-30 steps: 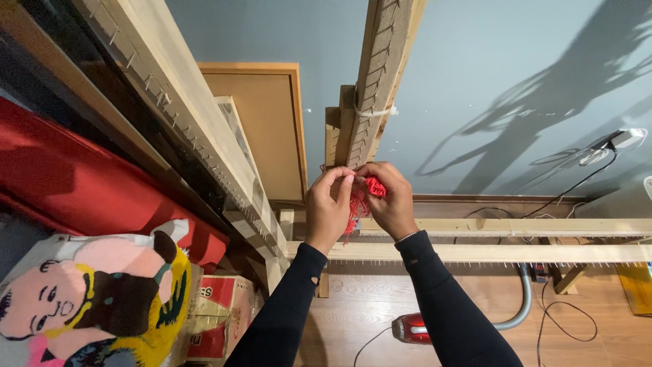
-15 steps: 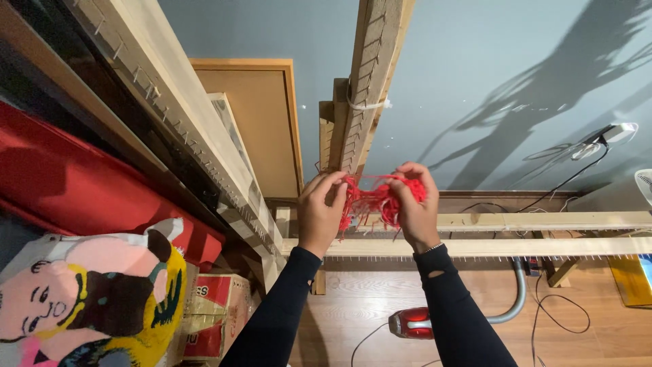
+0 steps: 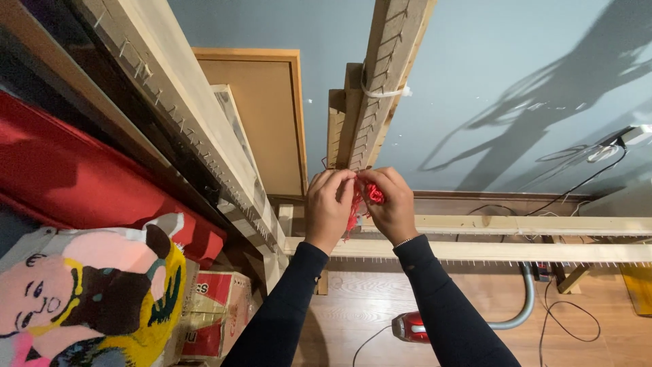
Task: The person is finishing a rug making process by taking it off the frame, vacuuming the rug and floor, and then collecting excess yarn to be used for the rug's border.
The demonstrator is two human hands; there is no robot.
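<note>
Against wall; hands raised, pinching yarn

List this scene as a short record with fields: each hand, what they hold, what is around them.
left hand: left hand raised, fingers pinching the red yarn
right hand: right hand raised beside it, fingers closed on the same yarn
yarn: red bunch between both hands, strands hanging down
frame: nailed wooden beam rises just above the hands; horizontal nailed rail below them
wall: blue-grey, with shadows
floor: wood, red vacuum cleaner with grey hose
left side: tufted rug with a cartoon figure
</note>
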